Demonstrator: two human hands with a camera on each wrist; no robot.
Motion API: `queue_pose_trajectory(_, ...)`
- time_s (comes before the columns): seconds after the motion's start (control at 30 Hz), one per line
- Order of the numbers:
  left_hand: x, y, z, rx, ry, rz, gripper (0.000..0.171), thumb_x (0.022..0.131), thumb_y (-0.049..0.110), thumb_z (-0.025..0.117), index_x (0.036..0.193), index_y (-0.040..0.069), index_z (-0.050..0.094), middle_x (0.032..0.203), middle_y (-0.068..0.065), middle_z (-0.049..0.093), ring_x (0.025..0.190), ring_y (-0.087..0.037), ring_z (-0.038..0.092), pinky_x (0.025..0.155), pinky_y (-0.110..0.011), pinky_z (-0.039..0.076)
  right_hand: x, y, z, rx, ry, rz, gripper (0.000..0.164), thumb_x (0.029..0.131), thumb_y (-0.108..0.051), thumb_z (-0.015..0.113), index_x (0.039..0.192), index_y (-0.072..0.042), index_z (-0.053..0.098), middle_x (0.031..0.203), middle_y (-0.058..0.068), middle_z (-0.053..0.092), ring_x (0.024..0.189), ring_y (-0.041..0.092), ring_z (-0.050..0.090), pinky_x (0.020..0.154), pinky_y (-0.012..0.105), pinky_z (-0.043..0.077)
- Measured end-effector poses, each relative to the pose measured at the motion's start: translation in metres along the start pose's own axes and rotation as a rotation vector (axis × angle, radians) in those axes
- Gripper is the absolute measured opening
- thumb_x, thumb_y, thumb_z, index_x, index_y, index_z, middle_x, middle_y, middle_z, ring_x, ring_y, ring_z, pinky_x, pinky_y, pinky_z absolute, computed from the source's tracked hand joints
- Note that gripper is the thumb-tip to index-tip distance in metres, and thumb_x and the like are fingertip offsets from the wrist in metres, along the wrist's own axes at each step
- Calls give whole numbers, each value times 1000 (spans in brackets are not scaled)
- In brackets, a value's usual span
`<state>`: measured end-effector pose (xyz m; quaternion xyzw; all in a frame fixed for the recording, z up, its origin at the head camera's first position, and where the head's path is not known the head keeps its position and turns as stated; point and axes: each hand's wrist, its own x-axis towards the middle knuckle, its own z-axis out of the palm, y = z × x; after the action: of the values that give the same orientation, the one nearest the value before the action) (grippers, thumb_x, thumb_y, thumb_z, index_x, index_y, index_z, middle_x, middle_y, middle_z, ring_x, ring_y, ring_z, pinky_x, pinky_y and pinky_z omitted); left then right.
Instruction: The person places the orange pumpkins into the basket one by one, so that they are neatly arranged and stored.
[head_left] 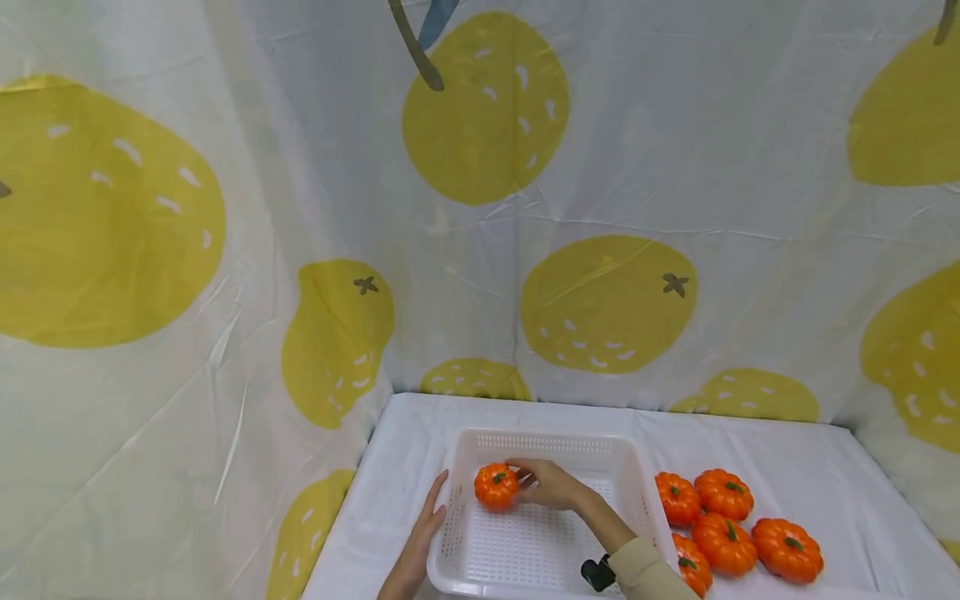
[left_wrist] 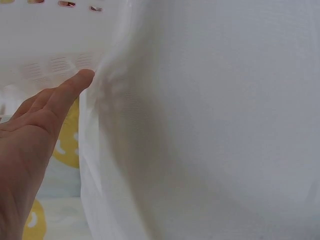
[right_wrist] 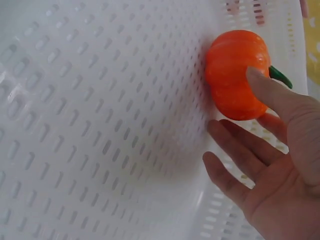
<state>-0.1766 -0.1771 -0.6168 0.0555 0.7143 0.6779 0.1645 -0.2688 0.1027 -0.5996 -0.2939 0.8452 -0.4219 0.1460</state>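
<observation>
A small orange pumpkin (head_left: 496, 487) with a green stem sits in the left rear part of a white perforated plastic basket (head_left: 551, 533). Beside its right side is my right hand (head_left: 549, 484), fingers loosely spread. In the right wrist view, the thumb of the right hand (right_wrist: 280, 165) overlaps the pumpkin (right_wrist: 235, 75), while several fingers stand apart below it; firm contact cannot be made out. Outside the basket's left wall, my left hand (head_left: 422, 546) has its fingers extended along the rim. The left wrist view shows the left hand (left_wrist: 45, 120) with straight fingers against the basket wall (left_wrist: 50, 37).
Right of the basket, several more pumpkins (head_left: 723, 543) lie in a group on the white-covered table (head_left: 810, 475). A lemon-patterned curtain (head_left: 465, 250) stands behind the table and along its sides. A black device (head_left: 597, 573) is by the right sleeve.
</observation>
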Motion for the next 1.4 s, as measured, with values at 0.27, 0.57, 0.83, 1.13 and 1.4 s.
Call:
queue_pose_trajectory(0.27, 0, -1, 0, 4, 8, -4, 66, 110, 55, 26, 168, 34, 1, 176, -14, -6, 157, -49, 17, 120, -66, 31, 3, -3, 2, -33, 5, 40, 63, 90, -12, 79, 146, 1, 54, 131, 24, 67, 99, 33, 68, 84, 33, 60)
queue_pose_trajectory(0.57, 2, -2, 0, 11, 7, 11, 66, 110, 53, 25, 168, 31, 1, 176, -15, -5, 158, -48, 13, 122, -68, 24, 3, 0, 1, -33, -7, 21, 66, 91, -15, 79, 148, 3, 52, 132, 25, 66, 98, 31, 69, 83, 28, 58)
queue_pose_trajectory(0.83, 2, -3, 1, 17, 4, 27, 65, 111, 52, 25, 168, 31, 1, 176, -15, -5, 158, -48, 13, 123, -67, 24, -19, -9, -28, -7, 8, 53, 69, 97, -28, 72, 154, 0, 45, 138, 30, 61, 107, 34, 69, 86, 44, 61)
queue_pose_trajectory(1.13, -2, -7, -3, -11, -21, 51, 62, 112, 44, 24, 168, 31, -1, 175, -16, -8, 156, -48, 16, 116, -52, 34, -69, -21, -78, 35, 106, 95, 70, 102, -38, 64, 160, -8, 38, 147, 28, 56, 120, 31, 66, 105, 58, 51)
queue_pose_trajectory(1.4, 2, -6, 0, -20, -20, 39, 63, 112, 48, 26, 167, 34, 0, 175, -14, -8, 156, -46, 18, 111, -39, 38, -124, -12, -112, 4, 250, 155, 70, 102, -36, 65, 162, -14, 35, 150, 24, 55, 121, 32, 67, 98, 40, 58)
